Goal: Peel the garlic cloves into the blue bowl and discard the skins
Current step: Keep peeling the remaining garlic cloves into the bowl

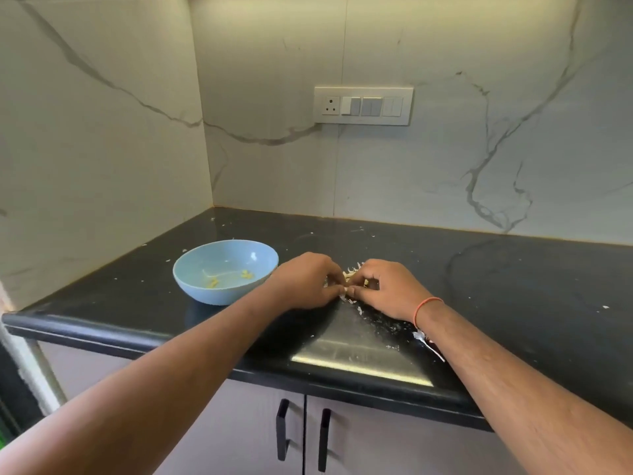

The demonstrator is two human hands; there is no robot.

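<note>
The garlic clove (350,290) sits right between the two hands, just above the black countertop (513,286), a small pale piece pinched from both sides where the fingertips meet. The left hand (308,281) comes in from the bowl side with its fingers curled and its thumb and forefinger closed narrowly on the clove's left end; the right hand (390,289) mirrors it, fingers bent under and nipping the right end, so the clove is mostly hidden and only a sliver of it and some papery skin show in the gap. A few spiky bits of loose skin (354,268) poke up just behind the knuckles, lying on the counter. An orange thread band (426,308) circles the right wrist. More white skin flakes (380,323) are scattered on the counter in front of the right hand, toward the near edge, and a longer white strip lies beside the right forearm. The blue bowl (224,250) stands just to the left of the left hand, close to it but whether touching I cannot tell; a few yellowish pieces lie in its bottom. Behind everything rises the marble-patterned wall with a switch panel (363,105), and below the counter edge are cabinet doors with black handles (282,430).
</note>
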